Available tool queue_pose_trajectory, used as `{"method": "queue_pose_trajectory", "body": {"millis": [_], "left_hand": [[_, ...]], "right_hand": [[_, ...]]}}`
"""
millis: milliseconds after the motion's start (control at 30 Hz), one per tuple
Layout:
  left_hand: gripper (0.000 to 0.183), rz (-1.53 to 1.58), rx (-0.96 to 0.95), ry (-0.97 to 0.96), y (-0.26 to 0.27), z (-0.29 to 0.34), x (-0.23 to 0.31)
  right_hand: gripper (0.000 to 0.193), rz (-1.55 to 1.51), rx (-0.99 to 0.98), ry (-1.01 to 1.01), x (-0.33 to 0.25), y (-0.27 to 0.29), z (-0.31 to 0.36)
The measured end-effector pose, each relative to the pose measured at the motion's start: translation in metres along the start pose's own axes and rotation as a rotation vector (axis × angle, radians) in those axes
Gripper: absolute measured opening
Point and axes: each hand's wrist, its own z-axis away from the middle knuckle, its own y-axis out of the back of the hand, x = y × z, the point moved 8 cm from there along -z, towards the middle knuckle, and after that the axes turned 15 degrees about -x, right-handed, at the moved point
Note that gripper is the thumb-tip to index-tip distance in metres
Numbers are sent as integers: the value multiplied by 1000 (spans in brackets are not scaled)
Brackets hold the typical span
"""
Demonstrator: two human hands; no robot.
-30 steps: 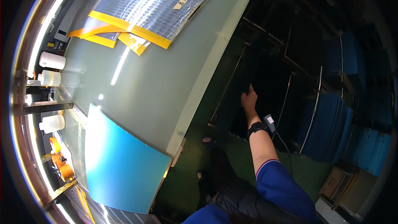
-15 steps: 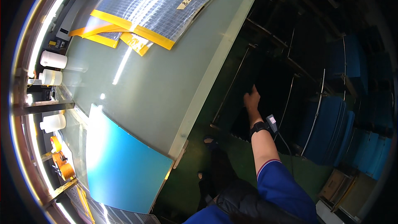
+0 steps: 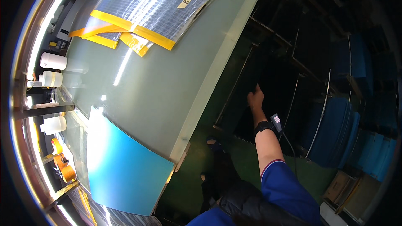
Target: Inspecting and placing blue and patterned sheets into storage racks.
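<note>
Beyond the table edge, right side: we log our right hand [image 3: 255, 99] stretched forward and away from the body, reaching into the dark rack [image 3: 289, 79] beside the table.
Right hand, state: fingers look loosely curled with one pointing up against a black panel [image 3: 278, 96]; we cannot tell whether they grip it, since panel and shadow merge.
Wrist: we note a black band [image 3: 264, 125] with a small grey device [image 3: 276, 120] and a cable trailing down.
Left hand: we do not find it anywhere in view.
Key relation: the black panel stands directly ahead of our right hand, touching or just beyond the fingertips; its long axis appears upright, parallel to the rack's metal rods. Only the right hand is near it.
Outward, right: we list blue panels [image 3: 335, 129] stacked on edge in the rack, well apart from the hand.
Outward, left: we list the pale green table [image 3: 167, 88], a blue sheet [image 3: 121, 167] lying at its near corner, silvery sheets with yellow tape borders [image 3: 150, 4] at the far end, white bottles [image 3: 53, 60] and tape rolls [image 3: 63, 165] along the left edge.
Change from the earlier frame: our right hand sits slightly higher and deeper in the rack; table items unchanged.
</note>
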Motion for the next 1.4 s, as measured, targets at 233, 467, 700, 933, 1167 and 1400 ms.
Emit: {"method": "queue_pose_trajectory", "body": {"millis": [233, 467, 700, 933, 1167, 1400], "left_hand": [[28, -1, 12, -10, 5, 5, 4], [27, -2, 67, -3, 30, 26, -3], [26, 5, 147, -11, 71, 79, -27], [26, -2, 200, -18, 97, 160, -70], [27, 322, 53, -155, 67, 168, -74], [54, 631, 266, 619, -1, 193, -208]], "right_hand": [[76, -12, -237, -105, 30, -34, -17], [67, -14, -182, -71, 36, -31, 81], [28, 792, -1234, 124, 35, -116, 276], [54, -327, -2068, -201, -145, -133, 447], [93, -1049, -1772, -552, -246, -88, 458], [23, -107, -1227, -13, -234, -82, 384]]}}
